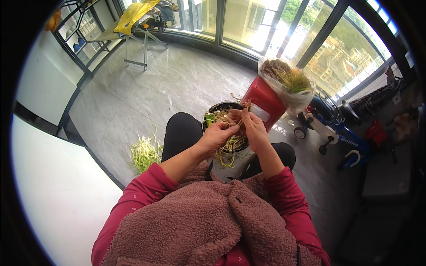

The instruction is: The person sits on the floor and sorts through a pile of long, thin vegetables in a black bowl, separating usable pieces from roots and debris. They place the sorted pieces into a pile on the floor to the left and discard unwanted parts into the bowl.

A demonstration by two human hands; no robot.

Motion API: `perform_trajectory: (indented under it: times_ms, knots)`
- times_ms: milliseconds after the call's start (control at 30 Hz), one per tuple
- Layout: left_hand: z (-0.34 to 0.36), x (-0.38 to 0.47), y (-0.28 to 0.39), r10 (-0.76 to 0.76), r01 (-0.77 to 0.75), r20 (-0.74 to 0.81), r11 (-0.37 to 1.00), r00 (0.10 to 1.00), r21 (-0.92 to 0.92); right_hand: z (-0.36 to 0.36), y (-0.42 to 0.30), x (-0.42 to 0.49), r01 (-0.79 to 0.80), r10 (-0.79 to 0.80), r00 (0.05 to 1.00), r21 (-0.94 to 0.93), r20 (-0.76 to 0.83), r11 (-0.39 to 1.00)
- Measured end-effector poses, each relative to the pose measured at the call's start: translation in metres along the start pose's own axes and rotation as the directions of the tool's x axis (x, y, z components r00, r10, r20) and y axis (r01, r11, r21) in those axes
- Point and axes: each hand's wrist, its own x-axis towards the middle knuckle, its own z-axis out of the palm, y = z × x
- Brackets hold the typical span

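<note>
Above a black-rimmed bin [214, 108] between my knees, both hands meet at a thin plant stem with reddish, hairy roots [247, 103]. My right hand [254, 128] pinches it near the roots, which point up. The fingertips of my left hand [218, 134] close on its lower end. Root scraps and pale green leaves [233, 143] fill the bin, some hanging over its near rim. A heap of long, pale green and white shoots [144, 153] lies on the floor to the left of my left knee.
A red plastic stool or box [266, 96] stands beyond the bin, against a plastic bag of rooted green plants [288, 79]. To the right is a blue child's bike [346, 141]. A folding table [108, 34] with clothes stands by the windows; a white surface [60, 193] borders the left.
</note>
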Motion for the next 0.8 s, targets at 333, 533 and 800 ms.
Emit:
perform_trajectory:
  times_ms: [333, 533, 800]
  knots:
    - [-0.053, -0.009, 0.025, -0.219, 0.219, 0.012, 0.976, 0.976, -0.017, -0.035, 0.015, 0.008, -0.053, 0.095, 0.994, -0.498, 0.059, 0.865]
    - [-0.07, -0.009, 0.029, -0.258, 0.291, 0.145, 0.907, 0.955, -0.305, -0.054, 0.011, 0.013, -0.18, 0.129, 0.963, -0.213, -0.235, 0.96]
    - [-0.063, -0.005, 0.03, -0.083, 0.127, 0.132, 0.921, 0.988, -0.368, -0.011, -0.006, -0.012, -0.055, 0.059, 0.997, -0.073, 0.044, 0.996]
